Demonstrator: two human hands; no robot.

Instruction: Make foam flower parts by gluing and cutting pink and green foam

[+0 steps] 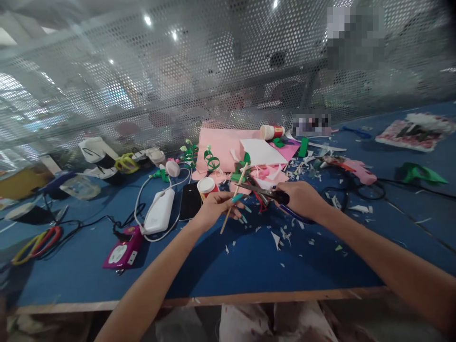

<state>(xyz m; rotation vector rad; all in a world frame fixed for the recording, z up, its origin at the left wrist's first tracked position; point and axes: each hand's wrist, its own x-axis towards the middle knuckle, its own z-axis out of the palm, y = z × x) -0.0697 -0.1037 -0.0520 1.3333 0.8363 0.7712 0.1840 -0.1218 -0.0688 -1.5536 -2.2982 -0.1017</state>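
Observation:
My left hand [223, 207] pinches a thin wooden stick [227, 219], which slants up and to the right. Scissors with dark blue handles [292, 213] are gripped in my right hand [302, 199]. Their blades point left and reach close to the stick; whether they touch it I cannot tell. Just behind my left hand stands a white-lidded paper cup [206, 186]. Beyond the blades lie pink and green paper pieces and a white sheet [261, 151] on a larger pink sheet [221, 147].
Paper scraps litter the blue table [249, 270]. On the left are a white power bank [159, 211], a black phone [190, 202], a magenta power strip [123, 249] and red-yellow scissors [37, 244]. A pink glue gun [359, 170] with a black cord lies right. A perforated metal panel [213, 71] stands behind.

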